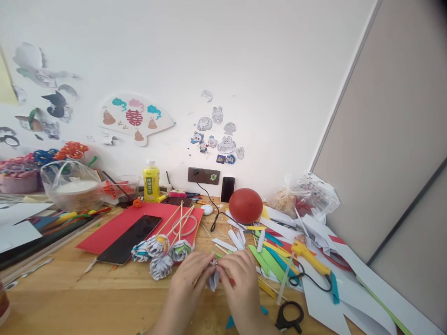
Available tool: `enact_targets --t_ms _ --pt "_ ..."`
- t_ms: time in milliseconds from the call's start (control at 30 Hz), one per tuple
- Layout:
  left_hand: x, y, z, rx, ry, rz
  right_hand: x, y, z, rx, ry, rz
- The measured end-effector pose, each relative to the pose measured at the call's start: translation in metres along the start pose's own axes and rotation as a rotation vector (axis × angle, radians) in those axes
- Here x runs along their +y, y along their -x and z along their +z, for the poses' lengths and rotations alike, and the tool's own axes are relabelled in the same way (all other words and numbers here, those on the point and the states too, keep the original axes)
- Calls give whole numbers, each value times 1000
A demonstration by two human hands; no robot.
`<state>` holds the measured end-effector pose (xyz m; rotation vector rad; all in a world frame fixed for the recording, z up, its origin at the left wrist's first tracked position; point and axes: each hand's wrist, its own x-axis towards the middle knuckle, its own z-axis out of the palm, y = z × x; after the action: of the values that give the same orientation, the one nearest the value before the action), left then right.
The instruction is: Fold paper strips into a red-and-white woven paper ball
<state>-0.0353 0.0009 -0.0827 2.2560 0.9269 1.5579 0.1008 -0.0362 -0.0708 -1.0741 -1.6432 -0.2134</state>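
My left hand (190, 278) and my right hand (239, 275) meet over the front middle of the wooden table. Between their fingertips they pinch a small folded piece of white paper (213, 280), its lower end pointing down. Fingers of both hands are closed on it, and they hide its upper part. Just left of my left hand lie several paper flowers (161, 266) on thin wooden sticks (180, 221). Strips of white, green, blue and yellow paper (270, 260) are scattered beside my right hand.
A black phone (130, 239) lies on red card (104, 228) at left. A yellow glue gun (312, 258) with a cable and black scissor handles (290, 316) are at right. Behind stand a red balloon (245, 205), an upright phone (227, 189) and a yellow bottle (151, 181).
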Motion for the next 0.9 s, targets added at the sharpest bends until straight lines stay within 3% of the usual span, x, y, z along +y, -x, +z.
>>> enact_targets --t_ms 133,267,733,900 --pt "2 1 -3 45 -49 -114 -2 3 1 1 -28 13" --pt "5 0 -4 55 -10 -101 -3 3 1 14 -11 41" --pt "18 -8 -10 219 -133 363 -4 0 -2 102 106 -77" --pt "17 -8 -15 189 -238 466 -4 -1 -3 81 131 -105"
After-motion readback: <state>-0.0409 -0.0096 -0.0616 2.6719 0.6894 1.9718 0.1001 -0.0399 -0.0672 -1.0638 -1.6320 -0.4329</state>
